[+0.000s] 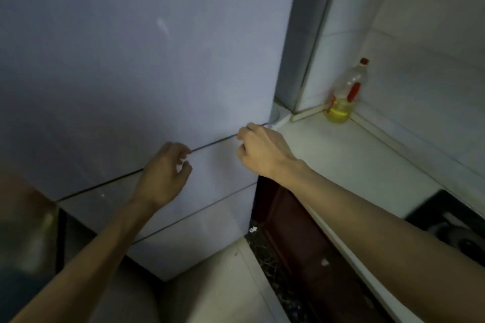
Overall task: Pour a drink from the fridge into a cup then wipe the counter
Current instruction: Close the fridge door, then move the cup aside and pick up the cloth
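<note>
A pale grey-blue fridge [131, 60] fills the left and middle of the head view, its doors closed. A dark seam runs between the upper door and the drawer below it. My right hand [262, 149] is at the right end of that seam, fingers curled into the gap under the upper door's edge. My left hand [162, 176] hovers lower and to the left along the same seam. Its fingers are loosely curled with the tips close to the door, holding nothing. No cup or drink is in view.
A white counter [341, 155] runs along the right, beside the fridge. A plastic bottle of yellow oil [346, 92] stands in its back corner against tiled walls. A black hob [451, 220] sits at the right edge. Dark red cabinet fronts [288, 231] lie below the counter.
</note>
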